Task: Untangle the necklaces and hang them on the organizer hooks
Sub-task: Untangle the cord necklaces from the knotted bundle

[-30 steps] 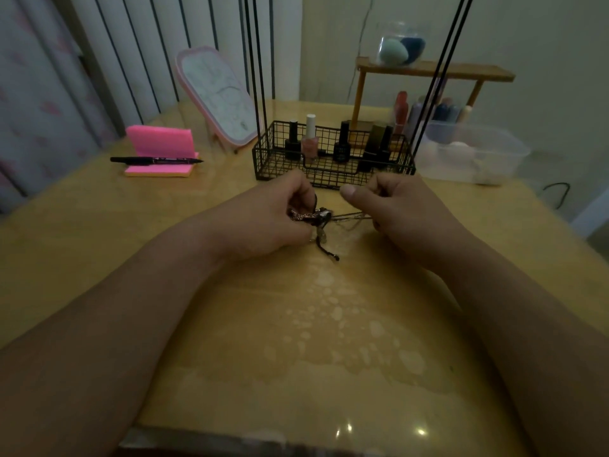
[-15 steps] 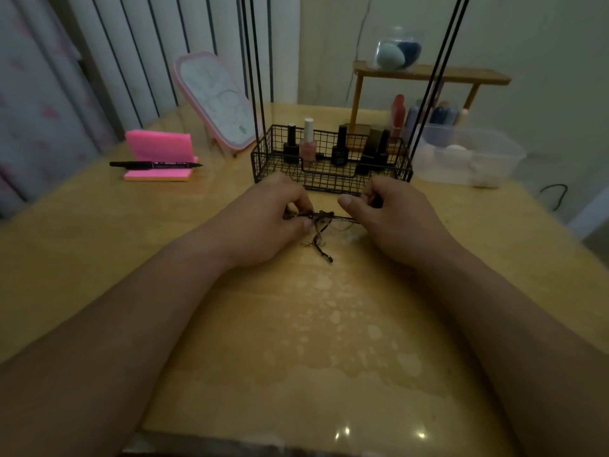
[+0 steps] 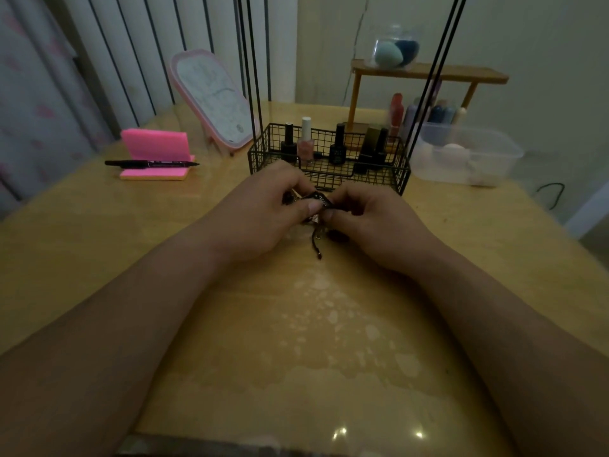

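The person is working just in front of the wire basket (image 3: pixel 379 179), with both hands brought together over the bench (image 3: pixel 296 341). The left hand (image 3: pixel 263 212) is curling its fingers (image 3: pixel 308 206) round one side of the necklaces (image 3: pixel 318 196), its thumb pressing across the top of the bundle. The right hand (image 3: pixel 372 222) is pinching the other side between thumb and forefinger. Both sets of fingers are closing tightly on the tangle, with hardly any gap between the hands.

The necklaces are sitting bunched between the two thumbs as a dark knot (in this dim light I can't tell how many strands are in it). One thin cord end (image 3: pixel 317 247) is hanging down from the knot toward the bench, on the near side of the basket; whether it is touching the surface I can't tell.

Inside the basket, nail polish bottles (image 3: pixel 305 140) are standing upright, and black rods (image 3: pixel 252 77) are rising from its two ends and out of view. To the left of the basket a pen (image 3: pixel 151 163) is lying across a pink notepad (image 3: pixel 155 146), and to its right a clear tub (image 3: pixel 468 156) is sitting.
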`<control>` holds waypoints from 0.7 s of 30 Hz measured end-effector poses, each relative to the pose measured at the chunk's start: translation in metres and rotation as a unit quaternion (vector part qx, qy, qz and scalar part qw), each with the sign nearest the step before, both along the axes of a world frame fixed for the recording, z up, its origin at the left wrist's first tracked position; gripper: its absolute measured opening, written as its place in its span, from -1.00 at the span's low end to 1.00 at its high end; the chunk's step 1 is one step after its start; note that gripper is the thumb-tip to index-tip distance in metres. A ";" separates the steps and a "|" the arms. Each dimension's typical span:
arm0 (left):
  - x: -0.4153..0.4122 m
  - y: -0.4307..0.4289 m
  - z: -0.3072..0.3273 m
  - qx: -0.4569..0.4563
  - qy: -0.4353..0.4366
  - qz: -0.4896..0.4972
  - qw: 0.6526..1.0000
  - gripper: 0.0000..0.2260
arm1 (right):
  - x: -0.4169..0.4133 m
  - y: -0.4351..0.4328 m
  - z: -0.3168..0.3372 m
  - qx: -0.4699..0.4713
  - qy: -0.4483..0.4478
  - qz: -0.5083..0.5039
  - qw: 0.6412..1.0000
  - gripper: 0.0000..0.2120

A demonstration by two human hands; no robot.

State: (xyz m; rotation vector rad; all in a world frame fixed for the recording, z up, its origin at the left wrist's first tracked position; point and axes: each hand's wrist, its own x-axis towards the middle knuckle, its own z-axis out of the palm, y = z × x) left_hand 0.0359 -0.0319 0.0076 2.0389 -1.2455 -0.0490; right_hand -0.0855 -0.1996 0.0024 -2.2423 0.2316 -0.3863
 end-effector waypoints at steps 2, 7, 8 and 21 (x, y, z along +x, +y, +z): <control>-0.002 0.000 0.001 -0.002 0.019 0.008 1.000 -0.93 | -0.001 0.001 0.002 0.057 -0.017 0.003 0.998 -0.95; -0.006 0.006 0.012 -0.007 0.207 -0.031 0.978 -0.87 | -0.001 -0.001 0.006 0.232 -0.028 0.005 0.972 -0.91; -0.006 0.007 0.013 -0.014 0.256 -0.056 0.965 -0.89 | -0.001 0.000 0.007 0.272 -0.033 0.015 0.961 -0.90; -0.009 0.005 0.014 0.048 0.321 -0.111 0.939 -0.83 | -0.001 0.004 0.012 0.413 -0.030 0.025 0.910 -0.92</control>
